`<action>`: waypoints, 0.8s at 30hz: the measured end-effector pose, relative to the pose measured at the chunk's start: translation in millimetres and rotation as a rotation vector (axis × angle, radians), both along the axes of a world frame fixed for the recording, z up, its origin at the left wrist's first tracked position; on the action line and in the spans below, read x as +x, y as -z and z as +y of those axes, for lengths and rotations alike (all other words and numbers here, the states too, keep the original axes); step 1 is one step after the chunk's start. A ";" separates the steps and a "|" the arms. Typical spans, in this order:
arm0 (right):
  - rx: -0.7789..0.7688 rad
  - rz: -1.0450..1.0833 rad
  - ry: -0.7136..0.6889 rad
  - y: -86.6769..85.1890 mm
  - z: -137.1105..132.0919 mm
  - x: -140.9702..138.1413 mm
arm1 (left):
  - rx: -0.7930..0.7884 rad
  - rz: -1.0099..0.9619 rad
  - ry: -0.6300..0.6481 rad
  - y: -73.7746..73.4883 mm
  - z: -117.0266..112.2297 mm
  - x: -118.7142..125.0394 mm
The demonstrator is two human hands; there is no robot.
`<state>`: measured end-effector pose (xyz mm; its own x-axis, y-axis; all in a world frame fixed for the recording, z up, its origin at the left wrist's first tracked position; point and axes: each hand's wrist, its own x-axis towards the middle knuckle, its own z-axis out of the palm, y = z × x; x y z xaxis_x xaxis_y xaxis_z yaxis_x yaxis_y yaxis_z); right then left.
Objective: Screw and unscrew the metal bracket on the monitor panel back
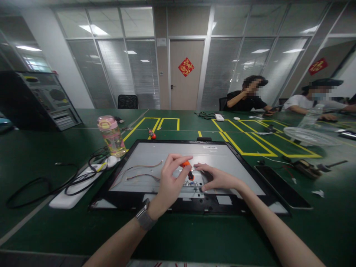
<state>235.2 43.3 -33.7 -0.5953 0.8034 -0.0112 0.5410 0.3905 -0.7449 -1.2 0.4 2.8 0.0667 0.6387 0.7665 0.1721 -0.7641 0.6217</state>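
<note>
A flat monitor panel (pixel 236 168) with a black frame and grey metal back lies on the table before me. My left hand (pixel 174 178), with a watch at the wrist, is closed round the orange and black handle of a screwdriver (pixel 190 174). The tool tilts down toward a small metal bracket (pixel 194 188) with a circuit strip near the panel's front edge. My right hand (pixel 218 177) rests beside the bracket, thumb and fingers apart around its right side; nothing shows in its grasp. Thin cables (pixel 139 176) lie across the panel's left half.
Left of the panel are a white power strip (pixel 69 193), black cords and a pink-lidded bottle (pixel 111 135). Another red screwdriver (pixel 152 134) lies behind the panel. On the right lies a black phone (pixel 282 187). A computer case (pixel 41 98) stands far left; two people sit across the table.
</note>
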 end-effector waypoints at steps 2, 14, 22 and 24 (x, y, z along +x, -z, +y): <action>-0.001 0.011 -0.005 1.3 0.8 0.4 | -0.004 -0.006 0.028 -0.6 -1.2 0.0; 0.004 0.018 -0.002 0.8 -0.3 0.4 | -0.019 -0.047 0.033 -2.0 -1.4 0.7; 0.007 0.009 -0.009 1.8 0.4 1.6 | -0.071 -0.044 0.098 -2.8 -2.5 -0.8; 0.008 0.015 -0.015 2.2 0.7 1.9 | -0.039 -0.023 0.060 -3.3 -2.5 -0.5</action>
<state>237.1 44.0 -35.8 -0.6074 0.7944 0.0041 0.5235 0.4042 -0.7500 -1.6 -2.1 6.2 0.0880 0.6635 0.7430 0.1121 -0.7477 0.6545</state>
